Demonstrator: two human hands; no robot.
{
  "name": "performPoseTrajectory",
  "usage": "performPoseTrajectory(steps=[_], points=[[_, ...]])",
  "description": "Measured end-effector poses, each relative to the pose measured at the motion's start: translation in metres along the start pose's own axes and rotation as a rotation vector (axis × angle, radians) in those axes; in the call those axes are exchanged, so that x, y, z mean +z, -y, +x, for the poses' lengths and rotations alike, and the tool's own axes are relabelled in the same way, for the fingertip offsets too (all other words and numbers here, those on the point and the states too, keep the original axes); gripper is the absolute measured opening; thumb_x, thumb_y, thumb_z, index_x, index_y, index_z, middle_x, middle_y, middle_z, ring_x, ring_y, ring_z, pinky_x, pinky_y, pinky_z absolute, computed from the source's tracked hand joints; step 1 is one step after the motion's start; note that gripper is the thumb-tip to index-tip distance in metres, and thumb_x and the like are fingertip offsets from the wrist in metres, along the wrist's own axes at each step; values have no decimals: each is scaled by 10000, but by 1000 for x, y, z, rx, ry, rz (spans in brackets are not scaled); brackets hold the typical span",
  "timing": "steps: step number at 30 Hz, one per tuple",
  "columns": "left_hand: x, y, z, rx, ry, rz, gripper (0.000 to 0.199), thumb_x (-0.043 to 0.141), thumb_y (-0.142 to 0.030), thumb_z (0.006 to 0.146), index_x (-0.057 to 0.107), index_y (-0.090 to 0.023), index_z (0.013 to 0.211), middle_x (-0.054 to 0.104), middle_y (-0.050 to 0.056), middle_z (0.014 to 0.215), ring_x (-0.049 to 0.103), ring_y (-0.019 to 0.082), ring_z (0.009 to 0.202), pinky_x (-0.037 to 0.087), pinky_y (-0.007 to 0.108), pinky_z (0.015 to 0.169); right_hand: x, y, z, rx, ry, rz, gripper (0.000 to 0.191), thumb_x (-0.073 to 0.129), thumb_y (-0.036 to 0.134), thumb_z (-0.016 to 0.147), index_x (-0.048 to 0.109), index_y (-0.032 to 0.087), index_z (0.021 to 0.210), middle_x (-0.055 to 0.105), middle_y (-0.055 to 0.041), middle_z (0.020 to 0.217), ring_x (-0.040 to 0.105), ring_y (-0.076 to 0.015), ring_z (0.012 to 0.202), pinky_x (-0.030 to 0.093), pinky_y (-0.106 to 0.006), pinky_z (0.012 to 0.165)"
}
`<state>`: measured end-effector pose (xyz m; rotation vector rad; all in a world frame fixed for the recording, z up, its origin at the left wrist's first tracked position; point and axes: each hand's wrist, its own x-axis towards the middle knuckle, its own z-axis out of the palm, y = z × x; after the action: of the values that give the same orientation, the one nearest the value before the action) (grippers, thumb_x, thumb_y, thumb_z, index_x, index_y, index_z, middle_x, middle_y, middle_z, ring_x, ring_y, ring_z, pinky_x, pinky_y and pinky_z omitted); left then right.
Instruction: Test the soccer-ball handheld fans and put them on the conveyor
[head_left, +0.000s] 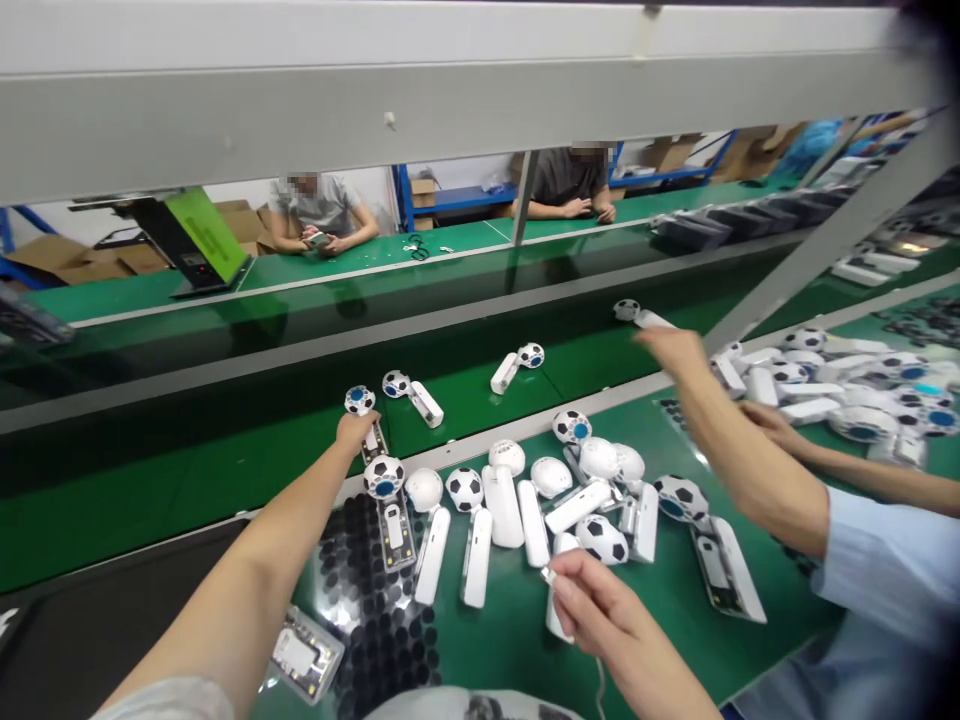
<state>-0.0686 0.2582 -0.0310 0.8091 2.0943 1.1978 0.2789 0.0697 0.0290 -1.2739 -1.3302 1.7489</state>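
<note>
The left hand (356, 431) is gripping a ball gadget (361, 401); the right hand (596, 600) is pinching a plug (548, 575) above the desk (502, 645).

On the green workbench (495, 655) lie many white devices (476, 560) with ball-shaped heads, close together and partly touching. Beside them are black round pads (382, 605) and one transparent casing (306, 655). The green conveyor belt (172, 500) behind carries further such devices.
</note>
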Motion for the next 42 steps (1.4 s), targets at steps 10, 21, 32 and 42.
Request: performPoseTrajectory(steps=[10,21,32,42], points=[[-59,-33,-84,-50,203,-464,338,557,-467,716,560,-138,792,558,9,597,540,122,482,434,240,468,26,17,13,-158,58,-171,225,408,386,883,504,192,819,483,38,600,389,-107,539,310,-236,537],[-37,-22,-242,-132,632,-645,335,637,-392,685,538,-169,915,574,-21,627,558,128,520,424,213,464,61,27,7,-316,133,-281,125,434,287,875,508,194,834,514,46,588,460,-104,554,361,-231,571],[-40,-18,-259,52,764,-426,447,613,-381,731,492,-181,1112,622,60,1015,540,244,1031,442,300,799,54,19,-2,-291,170,-430,143,441,251,850,479,187,728,460,53,550,394,-88,497,306,-214,495],[-38,-5,-260,-56,730,-388,407,598,-403,736,490,-161,1045,610,66,1034,552,235,998,425,313,823,54,-3,8,-229,239,-347,145,435,265,854,462,187,735,451,55,534,395,-90,500,301,-210,488]])
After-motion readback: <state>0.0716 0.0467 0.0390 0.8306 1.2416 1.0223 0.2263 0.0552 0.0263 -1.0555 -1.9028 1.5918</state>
